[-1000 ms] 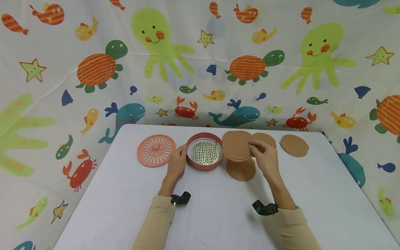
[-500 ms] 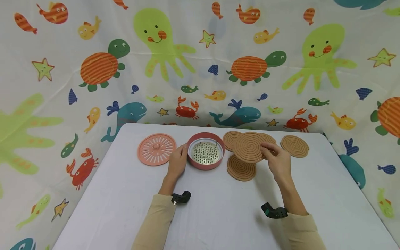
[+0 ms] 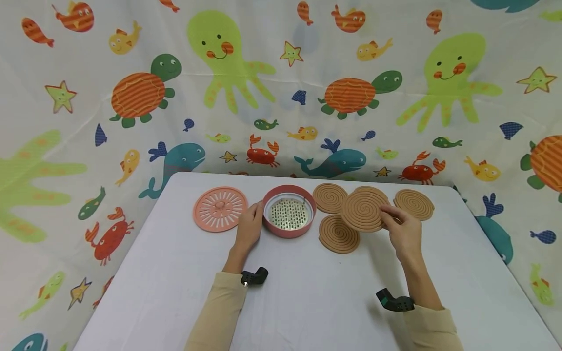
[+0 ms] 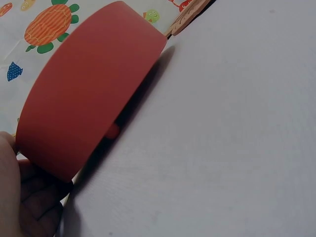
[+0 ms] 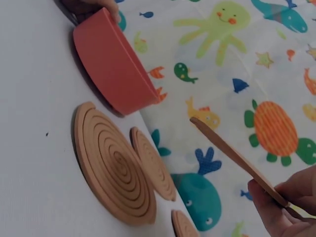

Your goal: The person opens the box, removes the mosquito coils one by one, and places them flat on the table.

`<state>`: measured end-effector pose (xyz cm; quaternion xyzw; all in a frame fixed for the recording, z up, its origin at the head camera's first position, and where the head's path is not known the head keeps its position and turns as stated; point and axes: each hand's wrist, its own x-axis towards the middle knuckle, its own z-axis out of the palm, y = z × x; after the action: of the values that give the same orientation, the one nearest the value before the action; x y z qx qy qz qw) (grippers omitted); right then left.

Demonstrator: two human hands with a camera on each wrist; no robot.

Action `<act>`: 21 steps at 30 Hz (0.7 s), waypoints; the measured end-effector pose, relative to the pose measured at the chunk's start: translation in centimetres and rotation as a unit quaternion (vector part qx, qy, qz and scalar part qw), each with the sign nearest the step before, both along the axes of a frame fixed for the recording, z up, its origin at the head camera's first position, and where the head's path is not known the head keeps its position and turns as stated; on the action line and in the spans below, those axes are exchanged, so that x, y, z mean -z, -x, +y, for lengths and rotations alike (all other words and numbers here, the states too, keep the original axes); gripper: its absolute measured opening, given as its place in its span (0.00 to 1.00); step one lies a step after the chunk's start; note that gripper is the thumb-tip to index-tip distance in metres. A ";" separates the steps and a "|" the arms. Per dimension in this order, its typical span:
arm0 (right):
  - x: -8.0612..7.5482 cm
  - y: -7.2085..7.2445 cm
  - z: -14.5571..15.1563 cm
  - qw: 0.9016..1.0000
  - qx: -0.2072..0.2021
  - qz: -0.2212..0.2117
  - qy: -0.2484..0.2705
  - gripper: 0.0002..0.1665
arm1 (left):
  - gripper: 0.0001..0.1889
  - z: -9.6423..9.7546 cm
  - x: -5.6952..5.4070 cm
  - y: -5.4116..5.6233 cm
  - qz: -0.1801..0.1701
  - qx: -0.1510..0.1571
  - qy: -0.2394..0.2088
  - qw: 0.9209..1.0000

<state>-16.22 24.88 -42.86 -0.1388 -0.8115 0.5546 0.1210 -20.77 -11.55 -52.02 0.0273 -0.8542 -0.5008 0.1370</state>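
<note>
My right hand [image 3: 405,233] pinches a brown mosquito coil [image 3: 363,210] at its right edge. In the right wrist view this coil [image 5: 232,153] shows nearly edge-on between thumb and fingers, raised above the table. Around the left side of a round red mosquito coil holder [image 3: 287,234], my left hand [image 3: 249,226] keeps its grip, fingers low against the wall in the left wrist view. Inside the holder lies a perforated metal plate [image 3: 289,215]. One coil lies behind the held one, mostly hidden by it.
A slotted pink lid [image 3: 211,225] lies left of the holder. Flat on the white table [image 3: 307,297] are a back coil [image 3: 330,198], a front coil [image 3: 339,234] and a far right coil [image 3: 414,204]. A sea-animal curtain [image 3: 263,73] hangs behind the table.
My right hand has moved right with the pinched coil, from over the back coil beside the holder to over the one farther right. The left hand and holder have stayed put.
</note>
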 end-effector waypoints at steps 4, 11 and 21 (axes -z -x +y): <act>0.3 -0.1 0.6 1.000 0.012 -0.001 0.005 0.19 | 0.24 0.0 0.1 0.1 -0.002 0.000 0.004 1.000; 0.9 -0.4 1.8 0.999 0.020 -0.026 -0.014 0.20 | 0.24 0.0 0.1 0.1 0.002 0.005 0.002 1.000; 1.7 -0.9 3.4 0.998 0.037 -0.047 -0.023 0.20 | 0.23 0.1 0.0 0.1 0.006 0.001 0.005 1.000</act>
<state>-15.31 28.30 -44.51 -0.1923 -0.8233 0.5233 0.1062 -20.85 -11.45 -52.03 0.0226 -0.8561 -0.4966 0.1414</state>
